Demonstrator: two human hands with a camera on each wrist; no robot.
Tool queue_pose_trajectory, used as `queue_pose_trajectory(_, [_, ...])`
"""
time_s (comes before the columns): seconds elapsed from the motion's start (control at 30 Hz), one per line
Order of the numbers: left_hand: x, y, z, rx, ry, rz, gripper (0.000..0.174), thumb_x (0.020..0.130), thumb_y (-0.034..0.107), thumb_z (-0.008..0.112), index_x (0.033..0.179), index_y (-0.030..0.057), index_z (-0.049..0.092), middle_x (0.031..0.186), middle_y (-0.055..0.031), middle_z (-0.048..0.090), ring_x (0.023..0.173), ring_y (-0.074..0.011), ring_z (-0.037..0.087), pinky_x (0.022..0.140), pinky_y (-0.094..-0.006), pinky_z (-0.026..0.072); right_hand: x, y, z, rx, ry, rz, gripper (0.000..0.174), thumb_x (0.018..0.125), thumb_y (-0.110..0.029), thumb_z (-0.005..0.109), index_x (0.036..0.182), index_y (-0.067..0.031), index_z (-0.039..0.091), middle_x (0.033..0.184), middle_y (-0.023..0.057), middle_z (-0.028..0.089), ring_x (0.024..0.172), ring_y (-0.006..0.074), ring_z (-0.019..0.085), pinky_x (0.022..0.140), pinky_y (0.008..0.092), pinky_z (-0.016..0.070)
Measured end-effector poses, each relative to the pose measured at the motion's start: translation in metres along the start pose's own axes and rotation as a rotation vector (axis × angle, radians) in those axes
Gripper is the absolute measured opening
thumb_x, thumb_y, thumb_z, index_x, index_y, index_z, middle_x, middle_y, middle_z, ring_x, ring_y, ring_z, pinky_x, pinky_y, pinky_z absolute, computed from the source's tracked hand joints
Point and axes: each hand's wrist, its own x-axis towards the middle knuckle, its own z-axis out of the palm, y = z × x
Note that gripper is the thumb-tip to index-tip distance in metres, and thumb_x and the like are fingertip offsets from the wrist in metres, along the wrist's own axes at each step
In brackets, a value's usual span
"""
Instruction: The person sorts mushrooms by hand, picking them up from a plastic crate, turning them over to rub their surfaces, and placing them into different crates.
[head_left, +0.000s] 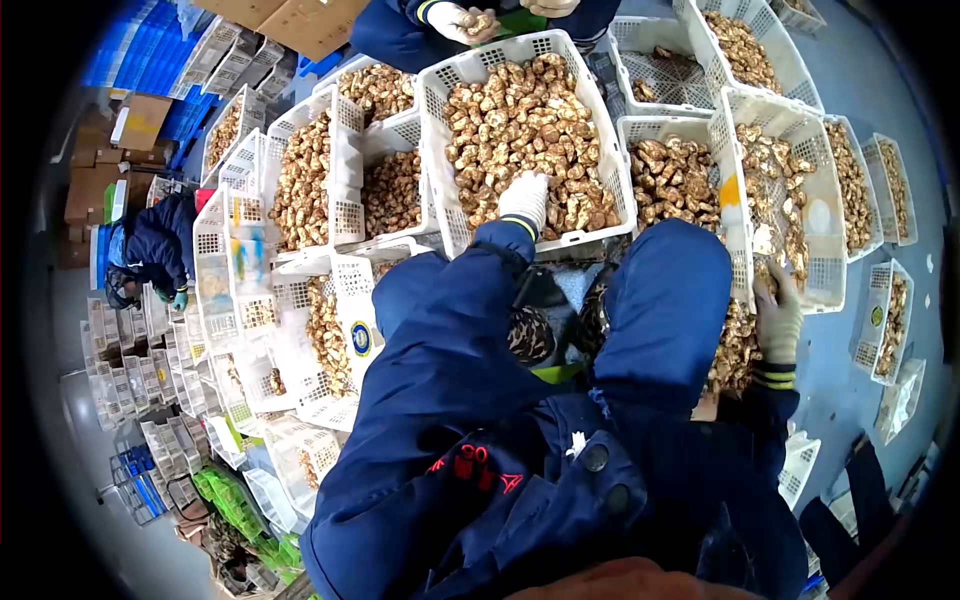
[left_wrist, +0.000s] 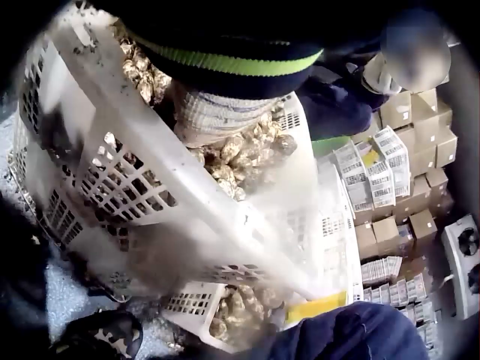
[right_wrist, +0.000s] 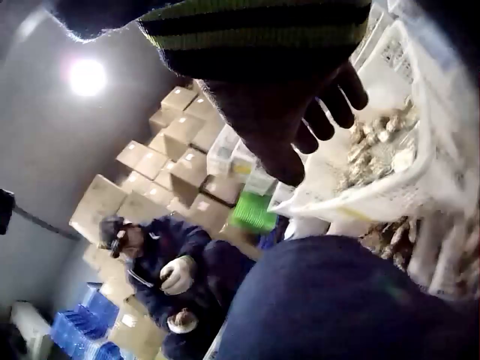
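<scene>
My left hand [head_left: 524, 203], in a white knit glove, reaches into the large white crate [head_left: 442, 180] heaped with knobbly brown-and-cream mushrooms [head_left: 520, 115]. In the left wrist view, the glove [left_wrist: 214, 116] is down among the mushrooms [left_wrist: 244, 154], its fingertips hidden by the sleeve and crate wall; I cannot tell whether they grip one. My right hand [head_left: 778, 325], also gloved, is at the near end of the right-hand white crate [head_left: 825, 235], which holds a thinner layer of mushrooms [head_left: 775, 180]. In the right wrist view, that hand [right_wrist: 289, 124] appears dark, its fingers spread and nothing between them.
Another person's gloved hand [head_left: 462, 22] is beyond the large crate. A crate of darker mushrooms [head_left: 675, 180] stands between the two crates. More filled crates [head_left: 300, 180] line the left side. Cardboard boxes [right_wrist: 184, 127] are stacked behind. My knee [head_left: 670, 290] rises close to the crates.
</scene>
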Motion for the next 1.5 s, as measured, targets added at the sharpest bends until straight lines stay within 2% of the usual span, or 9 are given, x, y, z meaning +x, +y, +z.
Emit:
queue_pose_trajectory(0.17, [-0.005,-0.013,0.009,-0.156,0.047,-0.011,0.057,0.073,0.010,0.067,0.126,0.0073,0.046,0.117,-0.0197,0.052,0.103,-0.0358,0.056,0.089,-0.0402,0.0469,0.038,-0.101,0.085,0.094,-0.125,-0.481,0.030,0.085,-0.017,0.062,0.111,-0.0010,0.059,0.107,0.0151,0.063,0.094,0.0264,0.061,0.085,0.0353,0.0487])
queue_pose_trajectory(0.33, [-0.008,-0.030,-0.009,-0.676,-0.106,-0.162,0.068,0.072,0.022,0.072,0.132,0.0024,0.045,0.110,-0.0188,0.062,0.098,-0.0299,0.061,0.086,-0.0342,0.0488,0.063,-0.113,0.208,0.603,-0.425,-0.171,0.047,0.088,-0.035,0.058,0.125,-0.0073,0.051,0.120,0.0139,0.057,0.107,0.0256,0.055,0.092,0.0375,0.0440])
queue_pose_trajectory(0.47, [-0.036,-0.030,-0.054,-1.464,-0.288,-0.004,0.063,0.083,0.023,0.068,0.136,0.0035,0.040,0.121,-0.0151,0.056,0.104,-0.0216,0.057,0.087,-0.0323,0.0493,0.052,-0.101,0.255,0.984,-0.650,0.578,0.054,0.089,-0.041,0.057,0.133,-0.0128,0.042,0.128,0.0083,0.047,0.111,0.0225,0.048,0.092,0.0466,0.0422])
queue_pose_trajectory(0.57, [-0.034,-0.039,-0.065,-1.590,-0.183,-0.048,0.057,0.084,0.023,0.066,0.132,0.0011,0.043,0.115,-0.0117,0.058,0.095,-0.0178,0.059,0.079,-0.0286,0.0517,0.050,-0.101,0.251,1.012,-0.737,0.457,0.046,0.088,-0.037,0.060,0.125,-0.0105,0.050,0.106,0.0047,0.056,0.083,0.0157,0.054,0.067,0.0308,0.0458])
queue_pose_trajectory(0.63, [-0.022,-0.069,-0.042,-1.441,-0.046,-0.178,0.052,0.084,0.021,0.065,0.129,0.0003,0.047,0.113,-0.0125,0.060,0.093,-0.0181,0.059,0.078,-0.0278,0.0505,0.053,-0.107,0.247,0.886,-0.732,0.383,0.038,0.088,-0.033,0.060,0.117,-0.0074,0.057,0.086,0.0028,0.060,0.062,0.0094,0.052,0.048,0.0214,0.0392])
queue_pose_trajectory(0.83, [-0.029,-0.104,-0.010,-0.895,-0.003,-0.262,0.029,0.083,0.012,0.063,0.112,0.0058,0.062,0.101,-0.0075,0.065,0.091,-0.0161,0.060,0.083,-0.0263,0.0481,0.058,-0.101,0.250,0.792,-0.656,0.343,0.031,0.090,-0.026,0.057,0.114,-0.0083,0.059,0.078,-0.0013,0.057,0.056,0.0072,0.050,0.046,0.0204,0.0423])
queue_pose_trajectory(0.97, [-0.042,-0.081,-0.029,-0.394,-0.121,-0.190,0.038,0.079,0.019,0.066,0.115,0.0084,0.060,0.104,-0.0198,0.064,0.100,-0.0322,0.061,0.089,-0.0360,0.0475,0.059,-0.101,0.255,0.784,-0.617,0.299,0.031,0.090,-0.025,0.057,0.116,-0.0083,0.058,0.080,0.0001,0.060,0.056,0.0078,0.052,0.046,0.0207,0.0431])
queue_pose_trajectory(1.27, [-0.044,-0.065,-0.013,-0.236,-0.301,-0.141,0.071,0.071,0.025,0.072,0.133,0.0061,0.043,0.115,-0.0243,0.058,0.104,-0.0341,0.059,0.088,-0.0374,0.0475,0.064,-0.089,0.269,0.772,-0.606,0.271,0.032,0.089,-0.025,0.057,0.116,-0.0072,0.058,0.088,0.0053,0.064,0.064,0.0127,0.058,0.051,0.0251,0.0466])
queue_pose_trajectory(1.5, [-0.040,-0.079,-0.002,-0.429,-0.220,-0.218,0.060,0.071,0.017,0.067,0.128,0.0102,0.050,0.104,-0.0186,0.065,0.096,-0.0304,0.063,0.085,-0.0363,0.0493,0.064,-0.090,0.266,0.734,-0.605,0.278,0.031,0.090,-0.025,0.058,0.115,-0.0073,0.058,0.089,0.0056,0.065,0.064,0.0123,0.059,0.052,0.0259,0.0481])
